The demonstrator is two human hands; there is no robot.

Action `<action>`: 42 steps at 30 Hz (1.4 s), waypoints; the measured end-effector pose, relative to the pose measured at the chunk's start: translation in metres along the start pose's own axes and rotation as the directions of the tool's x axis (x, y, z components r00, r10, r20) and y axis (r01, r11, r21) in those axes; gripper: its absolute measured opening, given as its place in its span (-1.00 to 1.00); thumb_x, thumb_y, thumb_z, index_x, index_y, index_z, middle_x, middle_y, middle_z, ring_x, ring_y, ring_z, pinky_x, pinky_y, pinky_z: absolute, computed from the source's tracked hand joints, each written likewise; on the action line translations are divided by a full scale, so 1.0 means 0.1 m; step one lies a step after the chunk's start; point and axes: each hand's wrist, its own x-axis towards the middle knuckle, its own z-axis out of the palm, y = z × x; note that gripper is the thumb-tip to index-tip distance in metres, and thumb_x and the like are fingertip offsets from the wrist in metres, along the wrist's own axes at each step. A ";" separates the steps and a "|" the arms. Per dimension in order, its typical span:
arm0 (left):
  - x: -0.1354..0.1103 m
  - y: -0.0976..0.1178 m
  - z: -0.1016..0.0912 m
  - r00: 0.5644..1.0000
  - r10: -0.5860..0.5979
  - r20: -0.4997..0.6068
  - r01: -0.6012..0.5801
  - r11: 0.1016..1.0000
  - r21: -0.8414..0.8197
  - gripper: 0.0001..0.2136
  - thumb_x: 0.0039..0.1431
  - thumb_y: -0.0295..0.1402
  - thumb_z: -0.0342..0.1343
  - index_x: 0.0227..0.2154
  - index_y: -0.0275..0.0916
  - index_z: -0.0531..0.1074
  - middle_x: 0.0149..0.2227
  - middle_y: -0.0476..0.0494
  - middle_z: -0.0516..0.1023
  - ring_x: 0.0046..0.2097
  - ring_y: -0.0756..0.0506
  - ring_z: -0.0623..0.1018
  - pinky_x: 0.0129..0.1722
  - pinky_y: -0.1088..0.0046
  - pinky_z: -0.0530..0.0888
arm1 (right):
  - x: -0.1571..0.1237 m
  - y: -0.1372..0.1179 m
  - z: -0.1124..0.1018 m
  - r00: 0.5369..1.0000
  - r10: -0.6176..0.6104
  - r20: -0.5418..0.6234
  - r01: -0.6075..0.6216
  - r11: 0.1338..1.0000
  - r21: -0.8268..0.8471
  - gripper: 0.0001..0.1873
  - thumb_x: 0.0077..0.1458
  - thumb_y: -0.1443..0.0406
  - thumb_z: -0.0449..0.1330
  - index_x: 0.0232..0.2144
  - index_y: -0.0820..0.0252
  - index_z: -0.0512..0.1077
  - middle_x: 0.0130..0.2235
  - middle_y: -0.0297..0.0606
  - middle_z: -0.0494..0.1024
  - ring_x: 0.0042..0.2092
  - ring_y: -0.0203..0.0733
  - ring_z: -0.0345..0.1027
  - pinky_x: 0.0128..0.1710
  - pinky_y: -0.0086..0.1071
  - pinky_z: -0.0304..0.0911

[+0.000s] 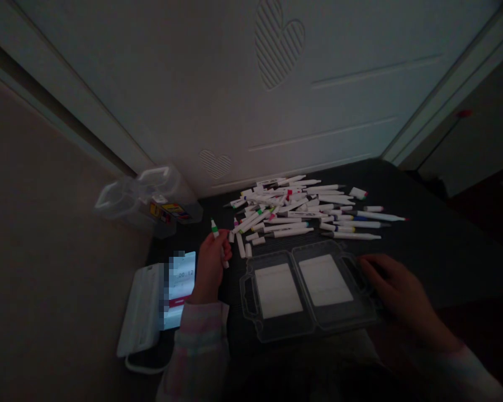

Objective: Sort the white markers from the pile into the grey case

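Observation:
My left hand (212, 263) is closed around a white marker (216, 233) with a green band, holding it upright just left of a pile of white markers (302, 212) on a dark surface. My right hand (392, 285) lies with fingers curled on the right edge of an open clear plastic case (308, 287) that sits flat in front of me, with two pale panels inside. Whether the right hand grips the case or only rests on it is unclear in the dim light.
A clear plastic box (151, 201) with coloured labels stands at the back left. A lit phone or tablet (180, 287) lies beside a white case (140, 310) at the left. A white door (276, 84) with heart shapes rises behind.

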 end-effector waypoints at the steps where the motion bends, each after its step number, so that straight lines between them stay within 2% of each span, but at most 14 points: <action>1: 0.00 0.00 0.00 1.000 0.000 0.008 0.000 1.000 -0.007 -0.81 -0.21 -0.33 0.17 -0.49 -0.31 0.36 -0.69 0.12 0.24 -0.65 0.13 0.20 -0.73 0.67 0.07 | 0.00 0.00 0.00 1.000 0.001 -0.001 -0.001 1.000 -0.004 -0.63 -0.01 0.06 -0.03 -0.41 0.17 0.42 -0.34 -0.19 0.52 -0.30 -0.08 0.38 -0.29 -0.22 0.24; 7: -0.03 0.03 0.03 0.998 -0.013 0.063 0.017 0.998 -0.059 -0.81 -0.19 -0.34 0.15 -0.46 -0.33 0.39 -0.67 0.10 0.25 -0.63 0.12 0.21 -0.71 0.65 0.09 | 0.00 -0.01 -0.01 1.000 -0.007 -0.003 0.007 1.000 -0.002 -0.65 -0.01 0.07 -0.02 -0.42 0.16 0.42 -0.36 -0.21 0.52 -0.32 -0.08 0.38 -0.30 -0.22 0.25; 13: -0.04 0.07 0.05 0.993 -0.008 0.116 0.024 0.990 -0.136 -0.76 -0.11 -0.30 0.01 -0.42 -0.37 0.42 -0.65 0.03 0.25 -0.61 0.09 0.23 -0.70 0.60 0.13 | -0.01 0.03 0.01 1.000 -0.018 -0.008 0.018 1.000 -0.006 -0.66 0.01 0.08 -0.02 -0.41 0.16 0.42 -0.34 -0.21 0.52 -0.30 -0.09 0.38 -0.28 -0.23 0.25; 18: -0.04 0.08 0.02 0.989 0.023 0.145 0.011 0.974 -0.224 -0.80 -0.12 -0.38 -0.02 -0.43 -0.36 0.43 -0.63 0.00 0.27 -0.60 0.08 0.24 -0.69 0.60 0.16 | -0.01 0.04 0.01 1.000 -0.014 -0.001 0.014 1.000 -0.006 -0.66 0.02 0.08 -0.03 -0.40 0.16 0.43 -0.34 -0.22 0.52 -0.30 -0.10 0.38 -0.29 -0.24 0.25; 29: -0.08 0.09 0.02 0.992 0.034 0.118 -0.011 0.982 -0.189 -0.79 -0.17 -0.42 0.13 -0.37 -0.28 0.38 -0.53 0.01 0.41 -0.51 0.07 0.40 -0.53 0.56 0.35 | -0.01 0.01 0.01 1.000 -0.021 -0.019 0.020 1.000 -0.019 -0.65 0.02 0.07 -0.03 -0.39 0.14 0.44 -0.33 -0.21 0.53 -0.30 -0.08 0.38 -0.30 -0.24 0.26; 42: -0.07 0.07 0.02 0.992 0.082 0.092 -0.067 0.985 -0.157 -0.72 -0.27 -0.45 0.23 -0.39 -0.23 0.39 -0.50 0.07 0.42 -0.50 0.10 0.41 -0.52 0.60 0.38 | 0.00 -0.04 -0.02 1.000 -0.002 -0.009 0.002 1.000 -0.006 -0.65 0.00 0.07 -0.03 -0.42 0.16 0.43 -0.36 -0.20 0.53 -0.31 -0.08 0.39 -0.30 -0.22 0.26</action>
